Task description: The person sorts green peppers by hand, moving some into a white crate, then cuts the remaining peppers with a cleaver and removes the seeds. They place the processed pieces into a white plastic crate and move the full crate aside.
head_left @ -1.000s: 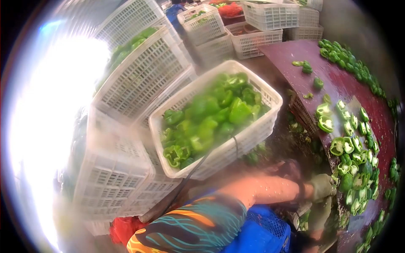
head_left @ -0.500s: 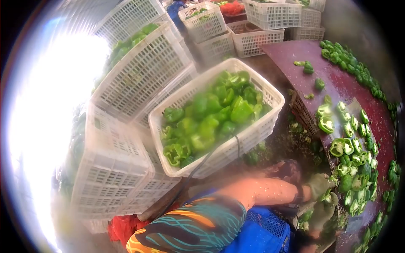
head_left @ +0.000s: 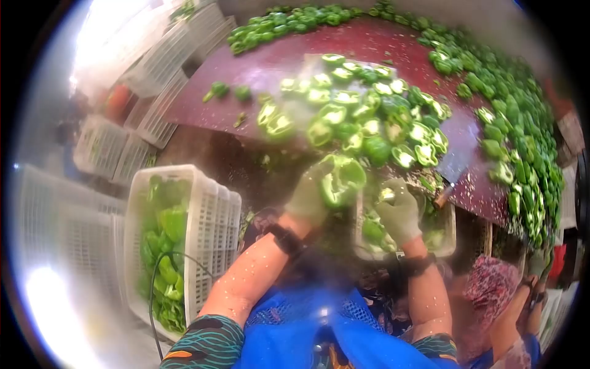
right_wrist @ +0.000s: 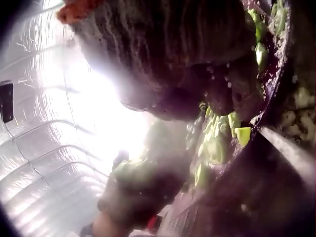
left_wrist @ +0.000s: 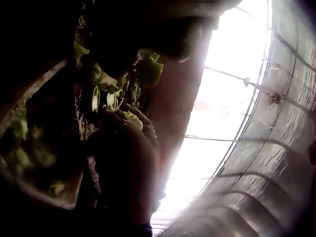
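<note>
In the head view my gloved left hand [head_left: 308, 195] grips a halved green bell pepper [head_left: 344, 179], its pale cut inside showing, in front of the table edge. To its right, my gloved right hand [head_left: 399, 212] is curled with a small pale pepper piece [head_left: 387, 194] at its fingertips, above a white crate [head_left: 452, 237] holding green bits. Beyond both hands lie many cut pepper halves [head_left: 332, 115] on the dark red table [head_left: 203, 114]. The left wrist view shows the left hand [left_wrist: 128, 153] dark, and the right hand [right_wrist: 173, 54] fills the top of the right wrist view.
A knife [head_left: 444, 195] with a wooden handle lies at the table's near edge. Whole peppers [head_left: 522, 141] are heaped along the right side. At my left stands a white crate [head_left: 190, 240] full of green peppers, a cable across it. Another person's arm [head_left: 510, 313] is at lower right.
The head view has swung right, from the crates to the table. Both hands, earlier near the right edge, now show in the middle, and the pepper half in the left hand is plainly visible.
</note>
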Demonstrator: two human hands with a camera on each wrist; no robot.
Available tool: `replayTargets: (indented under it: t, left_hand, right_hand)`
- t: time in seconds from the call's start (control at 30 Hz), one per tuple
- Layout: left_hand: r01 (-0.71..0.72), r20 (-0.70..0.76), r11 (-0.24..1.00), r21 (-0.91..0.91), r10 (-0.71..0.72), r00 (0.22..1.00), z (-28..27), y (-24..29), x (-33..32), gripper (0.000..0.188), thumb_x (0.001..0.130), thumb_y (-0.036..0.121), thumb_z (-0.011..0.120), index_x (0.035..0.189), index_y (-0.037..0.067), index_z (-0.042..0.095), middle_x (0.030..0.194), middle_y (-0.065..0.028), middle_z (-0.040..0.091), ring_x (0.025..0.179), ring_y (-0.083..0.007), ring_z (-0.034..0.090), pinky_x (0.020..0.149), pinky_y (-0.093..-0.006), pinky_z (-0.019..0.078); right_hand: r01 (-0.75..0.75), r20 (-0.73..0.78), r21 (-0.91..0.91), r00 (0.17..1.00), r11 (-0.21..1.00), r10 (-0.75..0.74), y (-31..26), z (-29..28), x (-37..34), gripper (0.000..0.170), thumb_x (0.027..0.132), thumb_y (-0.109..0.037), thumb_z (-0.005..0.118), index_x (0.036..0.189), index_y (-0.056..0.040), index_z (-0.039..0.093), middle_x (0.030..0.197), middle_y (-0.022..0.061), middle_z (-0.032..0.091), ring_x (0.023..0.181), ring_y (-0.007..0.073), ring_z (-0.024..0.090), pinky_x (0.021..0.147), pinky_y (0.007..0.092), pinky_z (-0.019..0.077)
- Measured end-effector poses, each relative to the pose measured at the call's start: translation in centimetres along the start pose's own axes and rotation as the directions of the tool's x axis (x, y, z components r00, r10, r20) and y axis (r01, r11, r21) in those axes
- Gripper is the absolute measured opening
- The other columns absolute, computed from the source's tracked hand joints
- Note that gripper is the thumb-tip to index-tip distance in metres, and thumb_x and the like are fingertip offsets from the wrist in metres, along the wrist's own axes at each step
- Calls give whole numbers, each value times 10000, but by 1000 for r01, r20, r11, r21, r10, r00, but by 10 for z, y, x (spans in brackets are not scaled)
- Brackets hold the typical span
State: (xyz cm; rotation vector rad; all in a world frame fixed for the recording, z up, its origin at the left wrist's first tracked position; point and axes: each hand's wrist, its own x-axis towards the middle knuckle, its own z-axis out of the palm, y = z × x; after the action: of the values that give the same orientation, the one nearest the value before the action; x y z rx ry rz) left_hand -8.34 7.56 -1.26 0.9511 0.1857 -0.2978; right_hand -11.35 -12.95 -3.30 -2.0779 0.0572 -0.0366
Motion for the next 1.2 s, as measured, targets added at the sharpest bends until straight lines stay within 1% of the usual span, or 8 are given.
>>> replayTargets:
  t: [0.1,0.33,0.47,0.6,0.67,0.8,0.93,1.2]
  left_hand:
    - [-373,212,692,618,309,927,-4,-11,7,472,854,256,707,1210,-21,567,1108,-162,651,999,-261,642,870,-354,528]
    - [-547,425,263,795,402,811,8,-25,25,399,883,268,672,1188,26,585,1096,-137,656,956,-272,651,795,-413,571]
    - [-379,85,734,563,405,910,32,-10,34,378,858,112,688,1206,2,590,1071,-91,651,924,-180,637,817,-303,553]
    - [-542,251,87,836,817,519,70,6,35,464,816,73,725,1248,32,561,1068,-78,608,906,-165,610,793,-303,553]
    - [-566,165,549,614,612,773,79,-12,40,426,822,92,720,1218,65,566,1089,-92,590,876,-180,611,775,-314,562]
    - [-682,637,-71,728,440,633,105,-74,9,344,885,132,611,1213,56,540,1063,-115,601,799,-195,635,696,-303,577]
    - [-250,188,846,471,181,965,111,-34,10,311,921,162,544,1189,6,529,1067,-116,605,819,-189,657,618,-299,589]
    - [84,308,970,227,-153,939,53,-44,46,402,896,325,597,1202,66,574,1121,-121,629,981,-255,612,892,-410,528]
  right_hand:
    - [-36,37,-313,998,949,50,5,-14,-1,329,783,-109,628,1106,-70,579,997,214,646,946,405,622,836,468,505]
    - [-151,-113,-483,988,863,109,28,-57,-13,488,798,-105,620,1276,-53,534,1252,243,553,1145,397,567,1006,431,455]
    - [-230,-151,497,927,837,345,42,-61,-7,562,868,-177,677,1374,-53,467,1253,145,572,1102,317,572,992,437,466]
    - [-5,-162,930,891,366,425,38,-59,-4,517,951,-304,585,1393,-73,450,1250,88,516,985,259,562,817,387,535]
    - [61,-152,969,912,241,381,39,-52,3,502,968,-364,548,1376,-82,471,1195,74,531,951,219,570,761,313,535]
    - [-155,78,963,943,220,324,11,-40,1,449,986,-407,503,1293,-83,549,1028,5,596,809,98,581,718,226,505]
    - [-49,-109,930,910,365,401,31,-52,20,349,974,-317,534,1244,-96,558,959,13,599,817,84,567,650,239,493]
    - [213,-274,107,945,971,-177,36,-18,26,309,940,-201,537,1219,-80,589,1127,51,635,981,179,603,840,305,494]
